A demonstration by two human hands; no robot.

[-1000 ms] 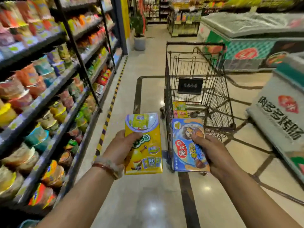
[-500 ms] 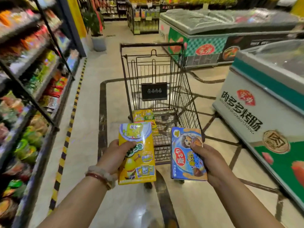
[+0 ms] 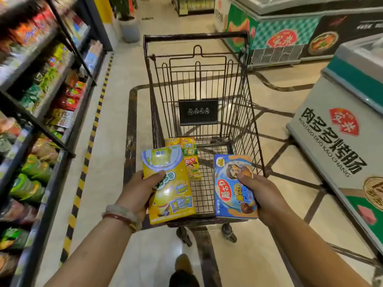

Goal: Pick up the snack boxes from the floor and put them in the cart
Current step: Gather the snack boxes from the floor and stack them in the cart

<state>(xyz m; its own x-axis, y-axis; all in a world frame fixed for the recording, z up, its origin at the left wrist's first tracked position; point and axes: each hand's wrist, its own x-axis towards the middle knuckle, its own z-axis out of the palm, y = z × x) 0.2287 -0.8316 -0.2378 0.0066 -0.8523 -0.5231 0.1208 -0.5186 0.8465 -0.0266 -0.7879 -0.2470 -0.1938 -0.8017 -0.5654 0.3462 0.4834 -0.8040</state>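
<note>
Here, two snack boxes are held over the near rim of the cart (image 3: 199,36): a yellow box (image 3: 172,189) is gripped by the left hand (image 3: 138,193), a blue box (image 3: 232,189) by the right hand (image 3: 263,195). Smaller yellow boxes (image 3: 189,156) are partly hidden in the basket, their count unclear. Bare wire floor is seen between the hands.

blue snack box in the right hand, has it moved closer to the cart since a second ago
Yes. The blue snack box in the right hand has moved forward: earlier it was short of the cart; now it overlaps the near end of the basket.
</note>
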